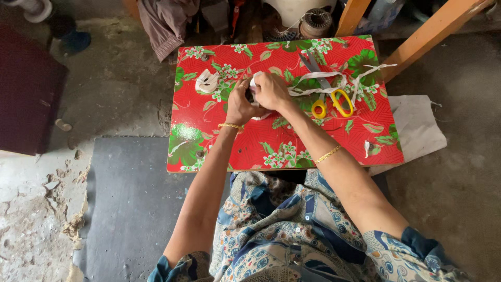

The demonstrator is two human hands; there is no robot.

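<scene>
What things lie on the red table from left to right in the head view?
White folded piece → left hand → right hand → white strip → yellow scissors → small white scrap, all on the red table.

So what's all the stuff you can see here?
Table: one, red with a green and white flower pattern, middle of the view.
Scissors: one pair, yellow handles, on the table to the right of the hands.
White strip: one long, tangled piece, lying over the scissors.
White scrap: one small, folded piece, on the table's left side.
White sheet: one, on the floor beside the table's right edge.
Grey mat: one, on the floor at lower left.
Wooden legs: two, orange, top right.
Bracelets: two, gold, one per wrist.
Left hand: grips a small white thing, mostly hidden.
Right hand: closed on the same thing.
</scene>
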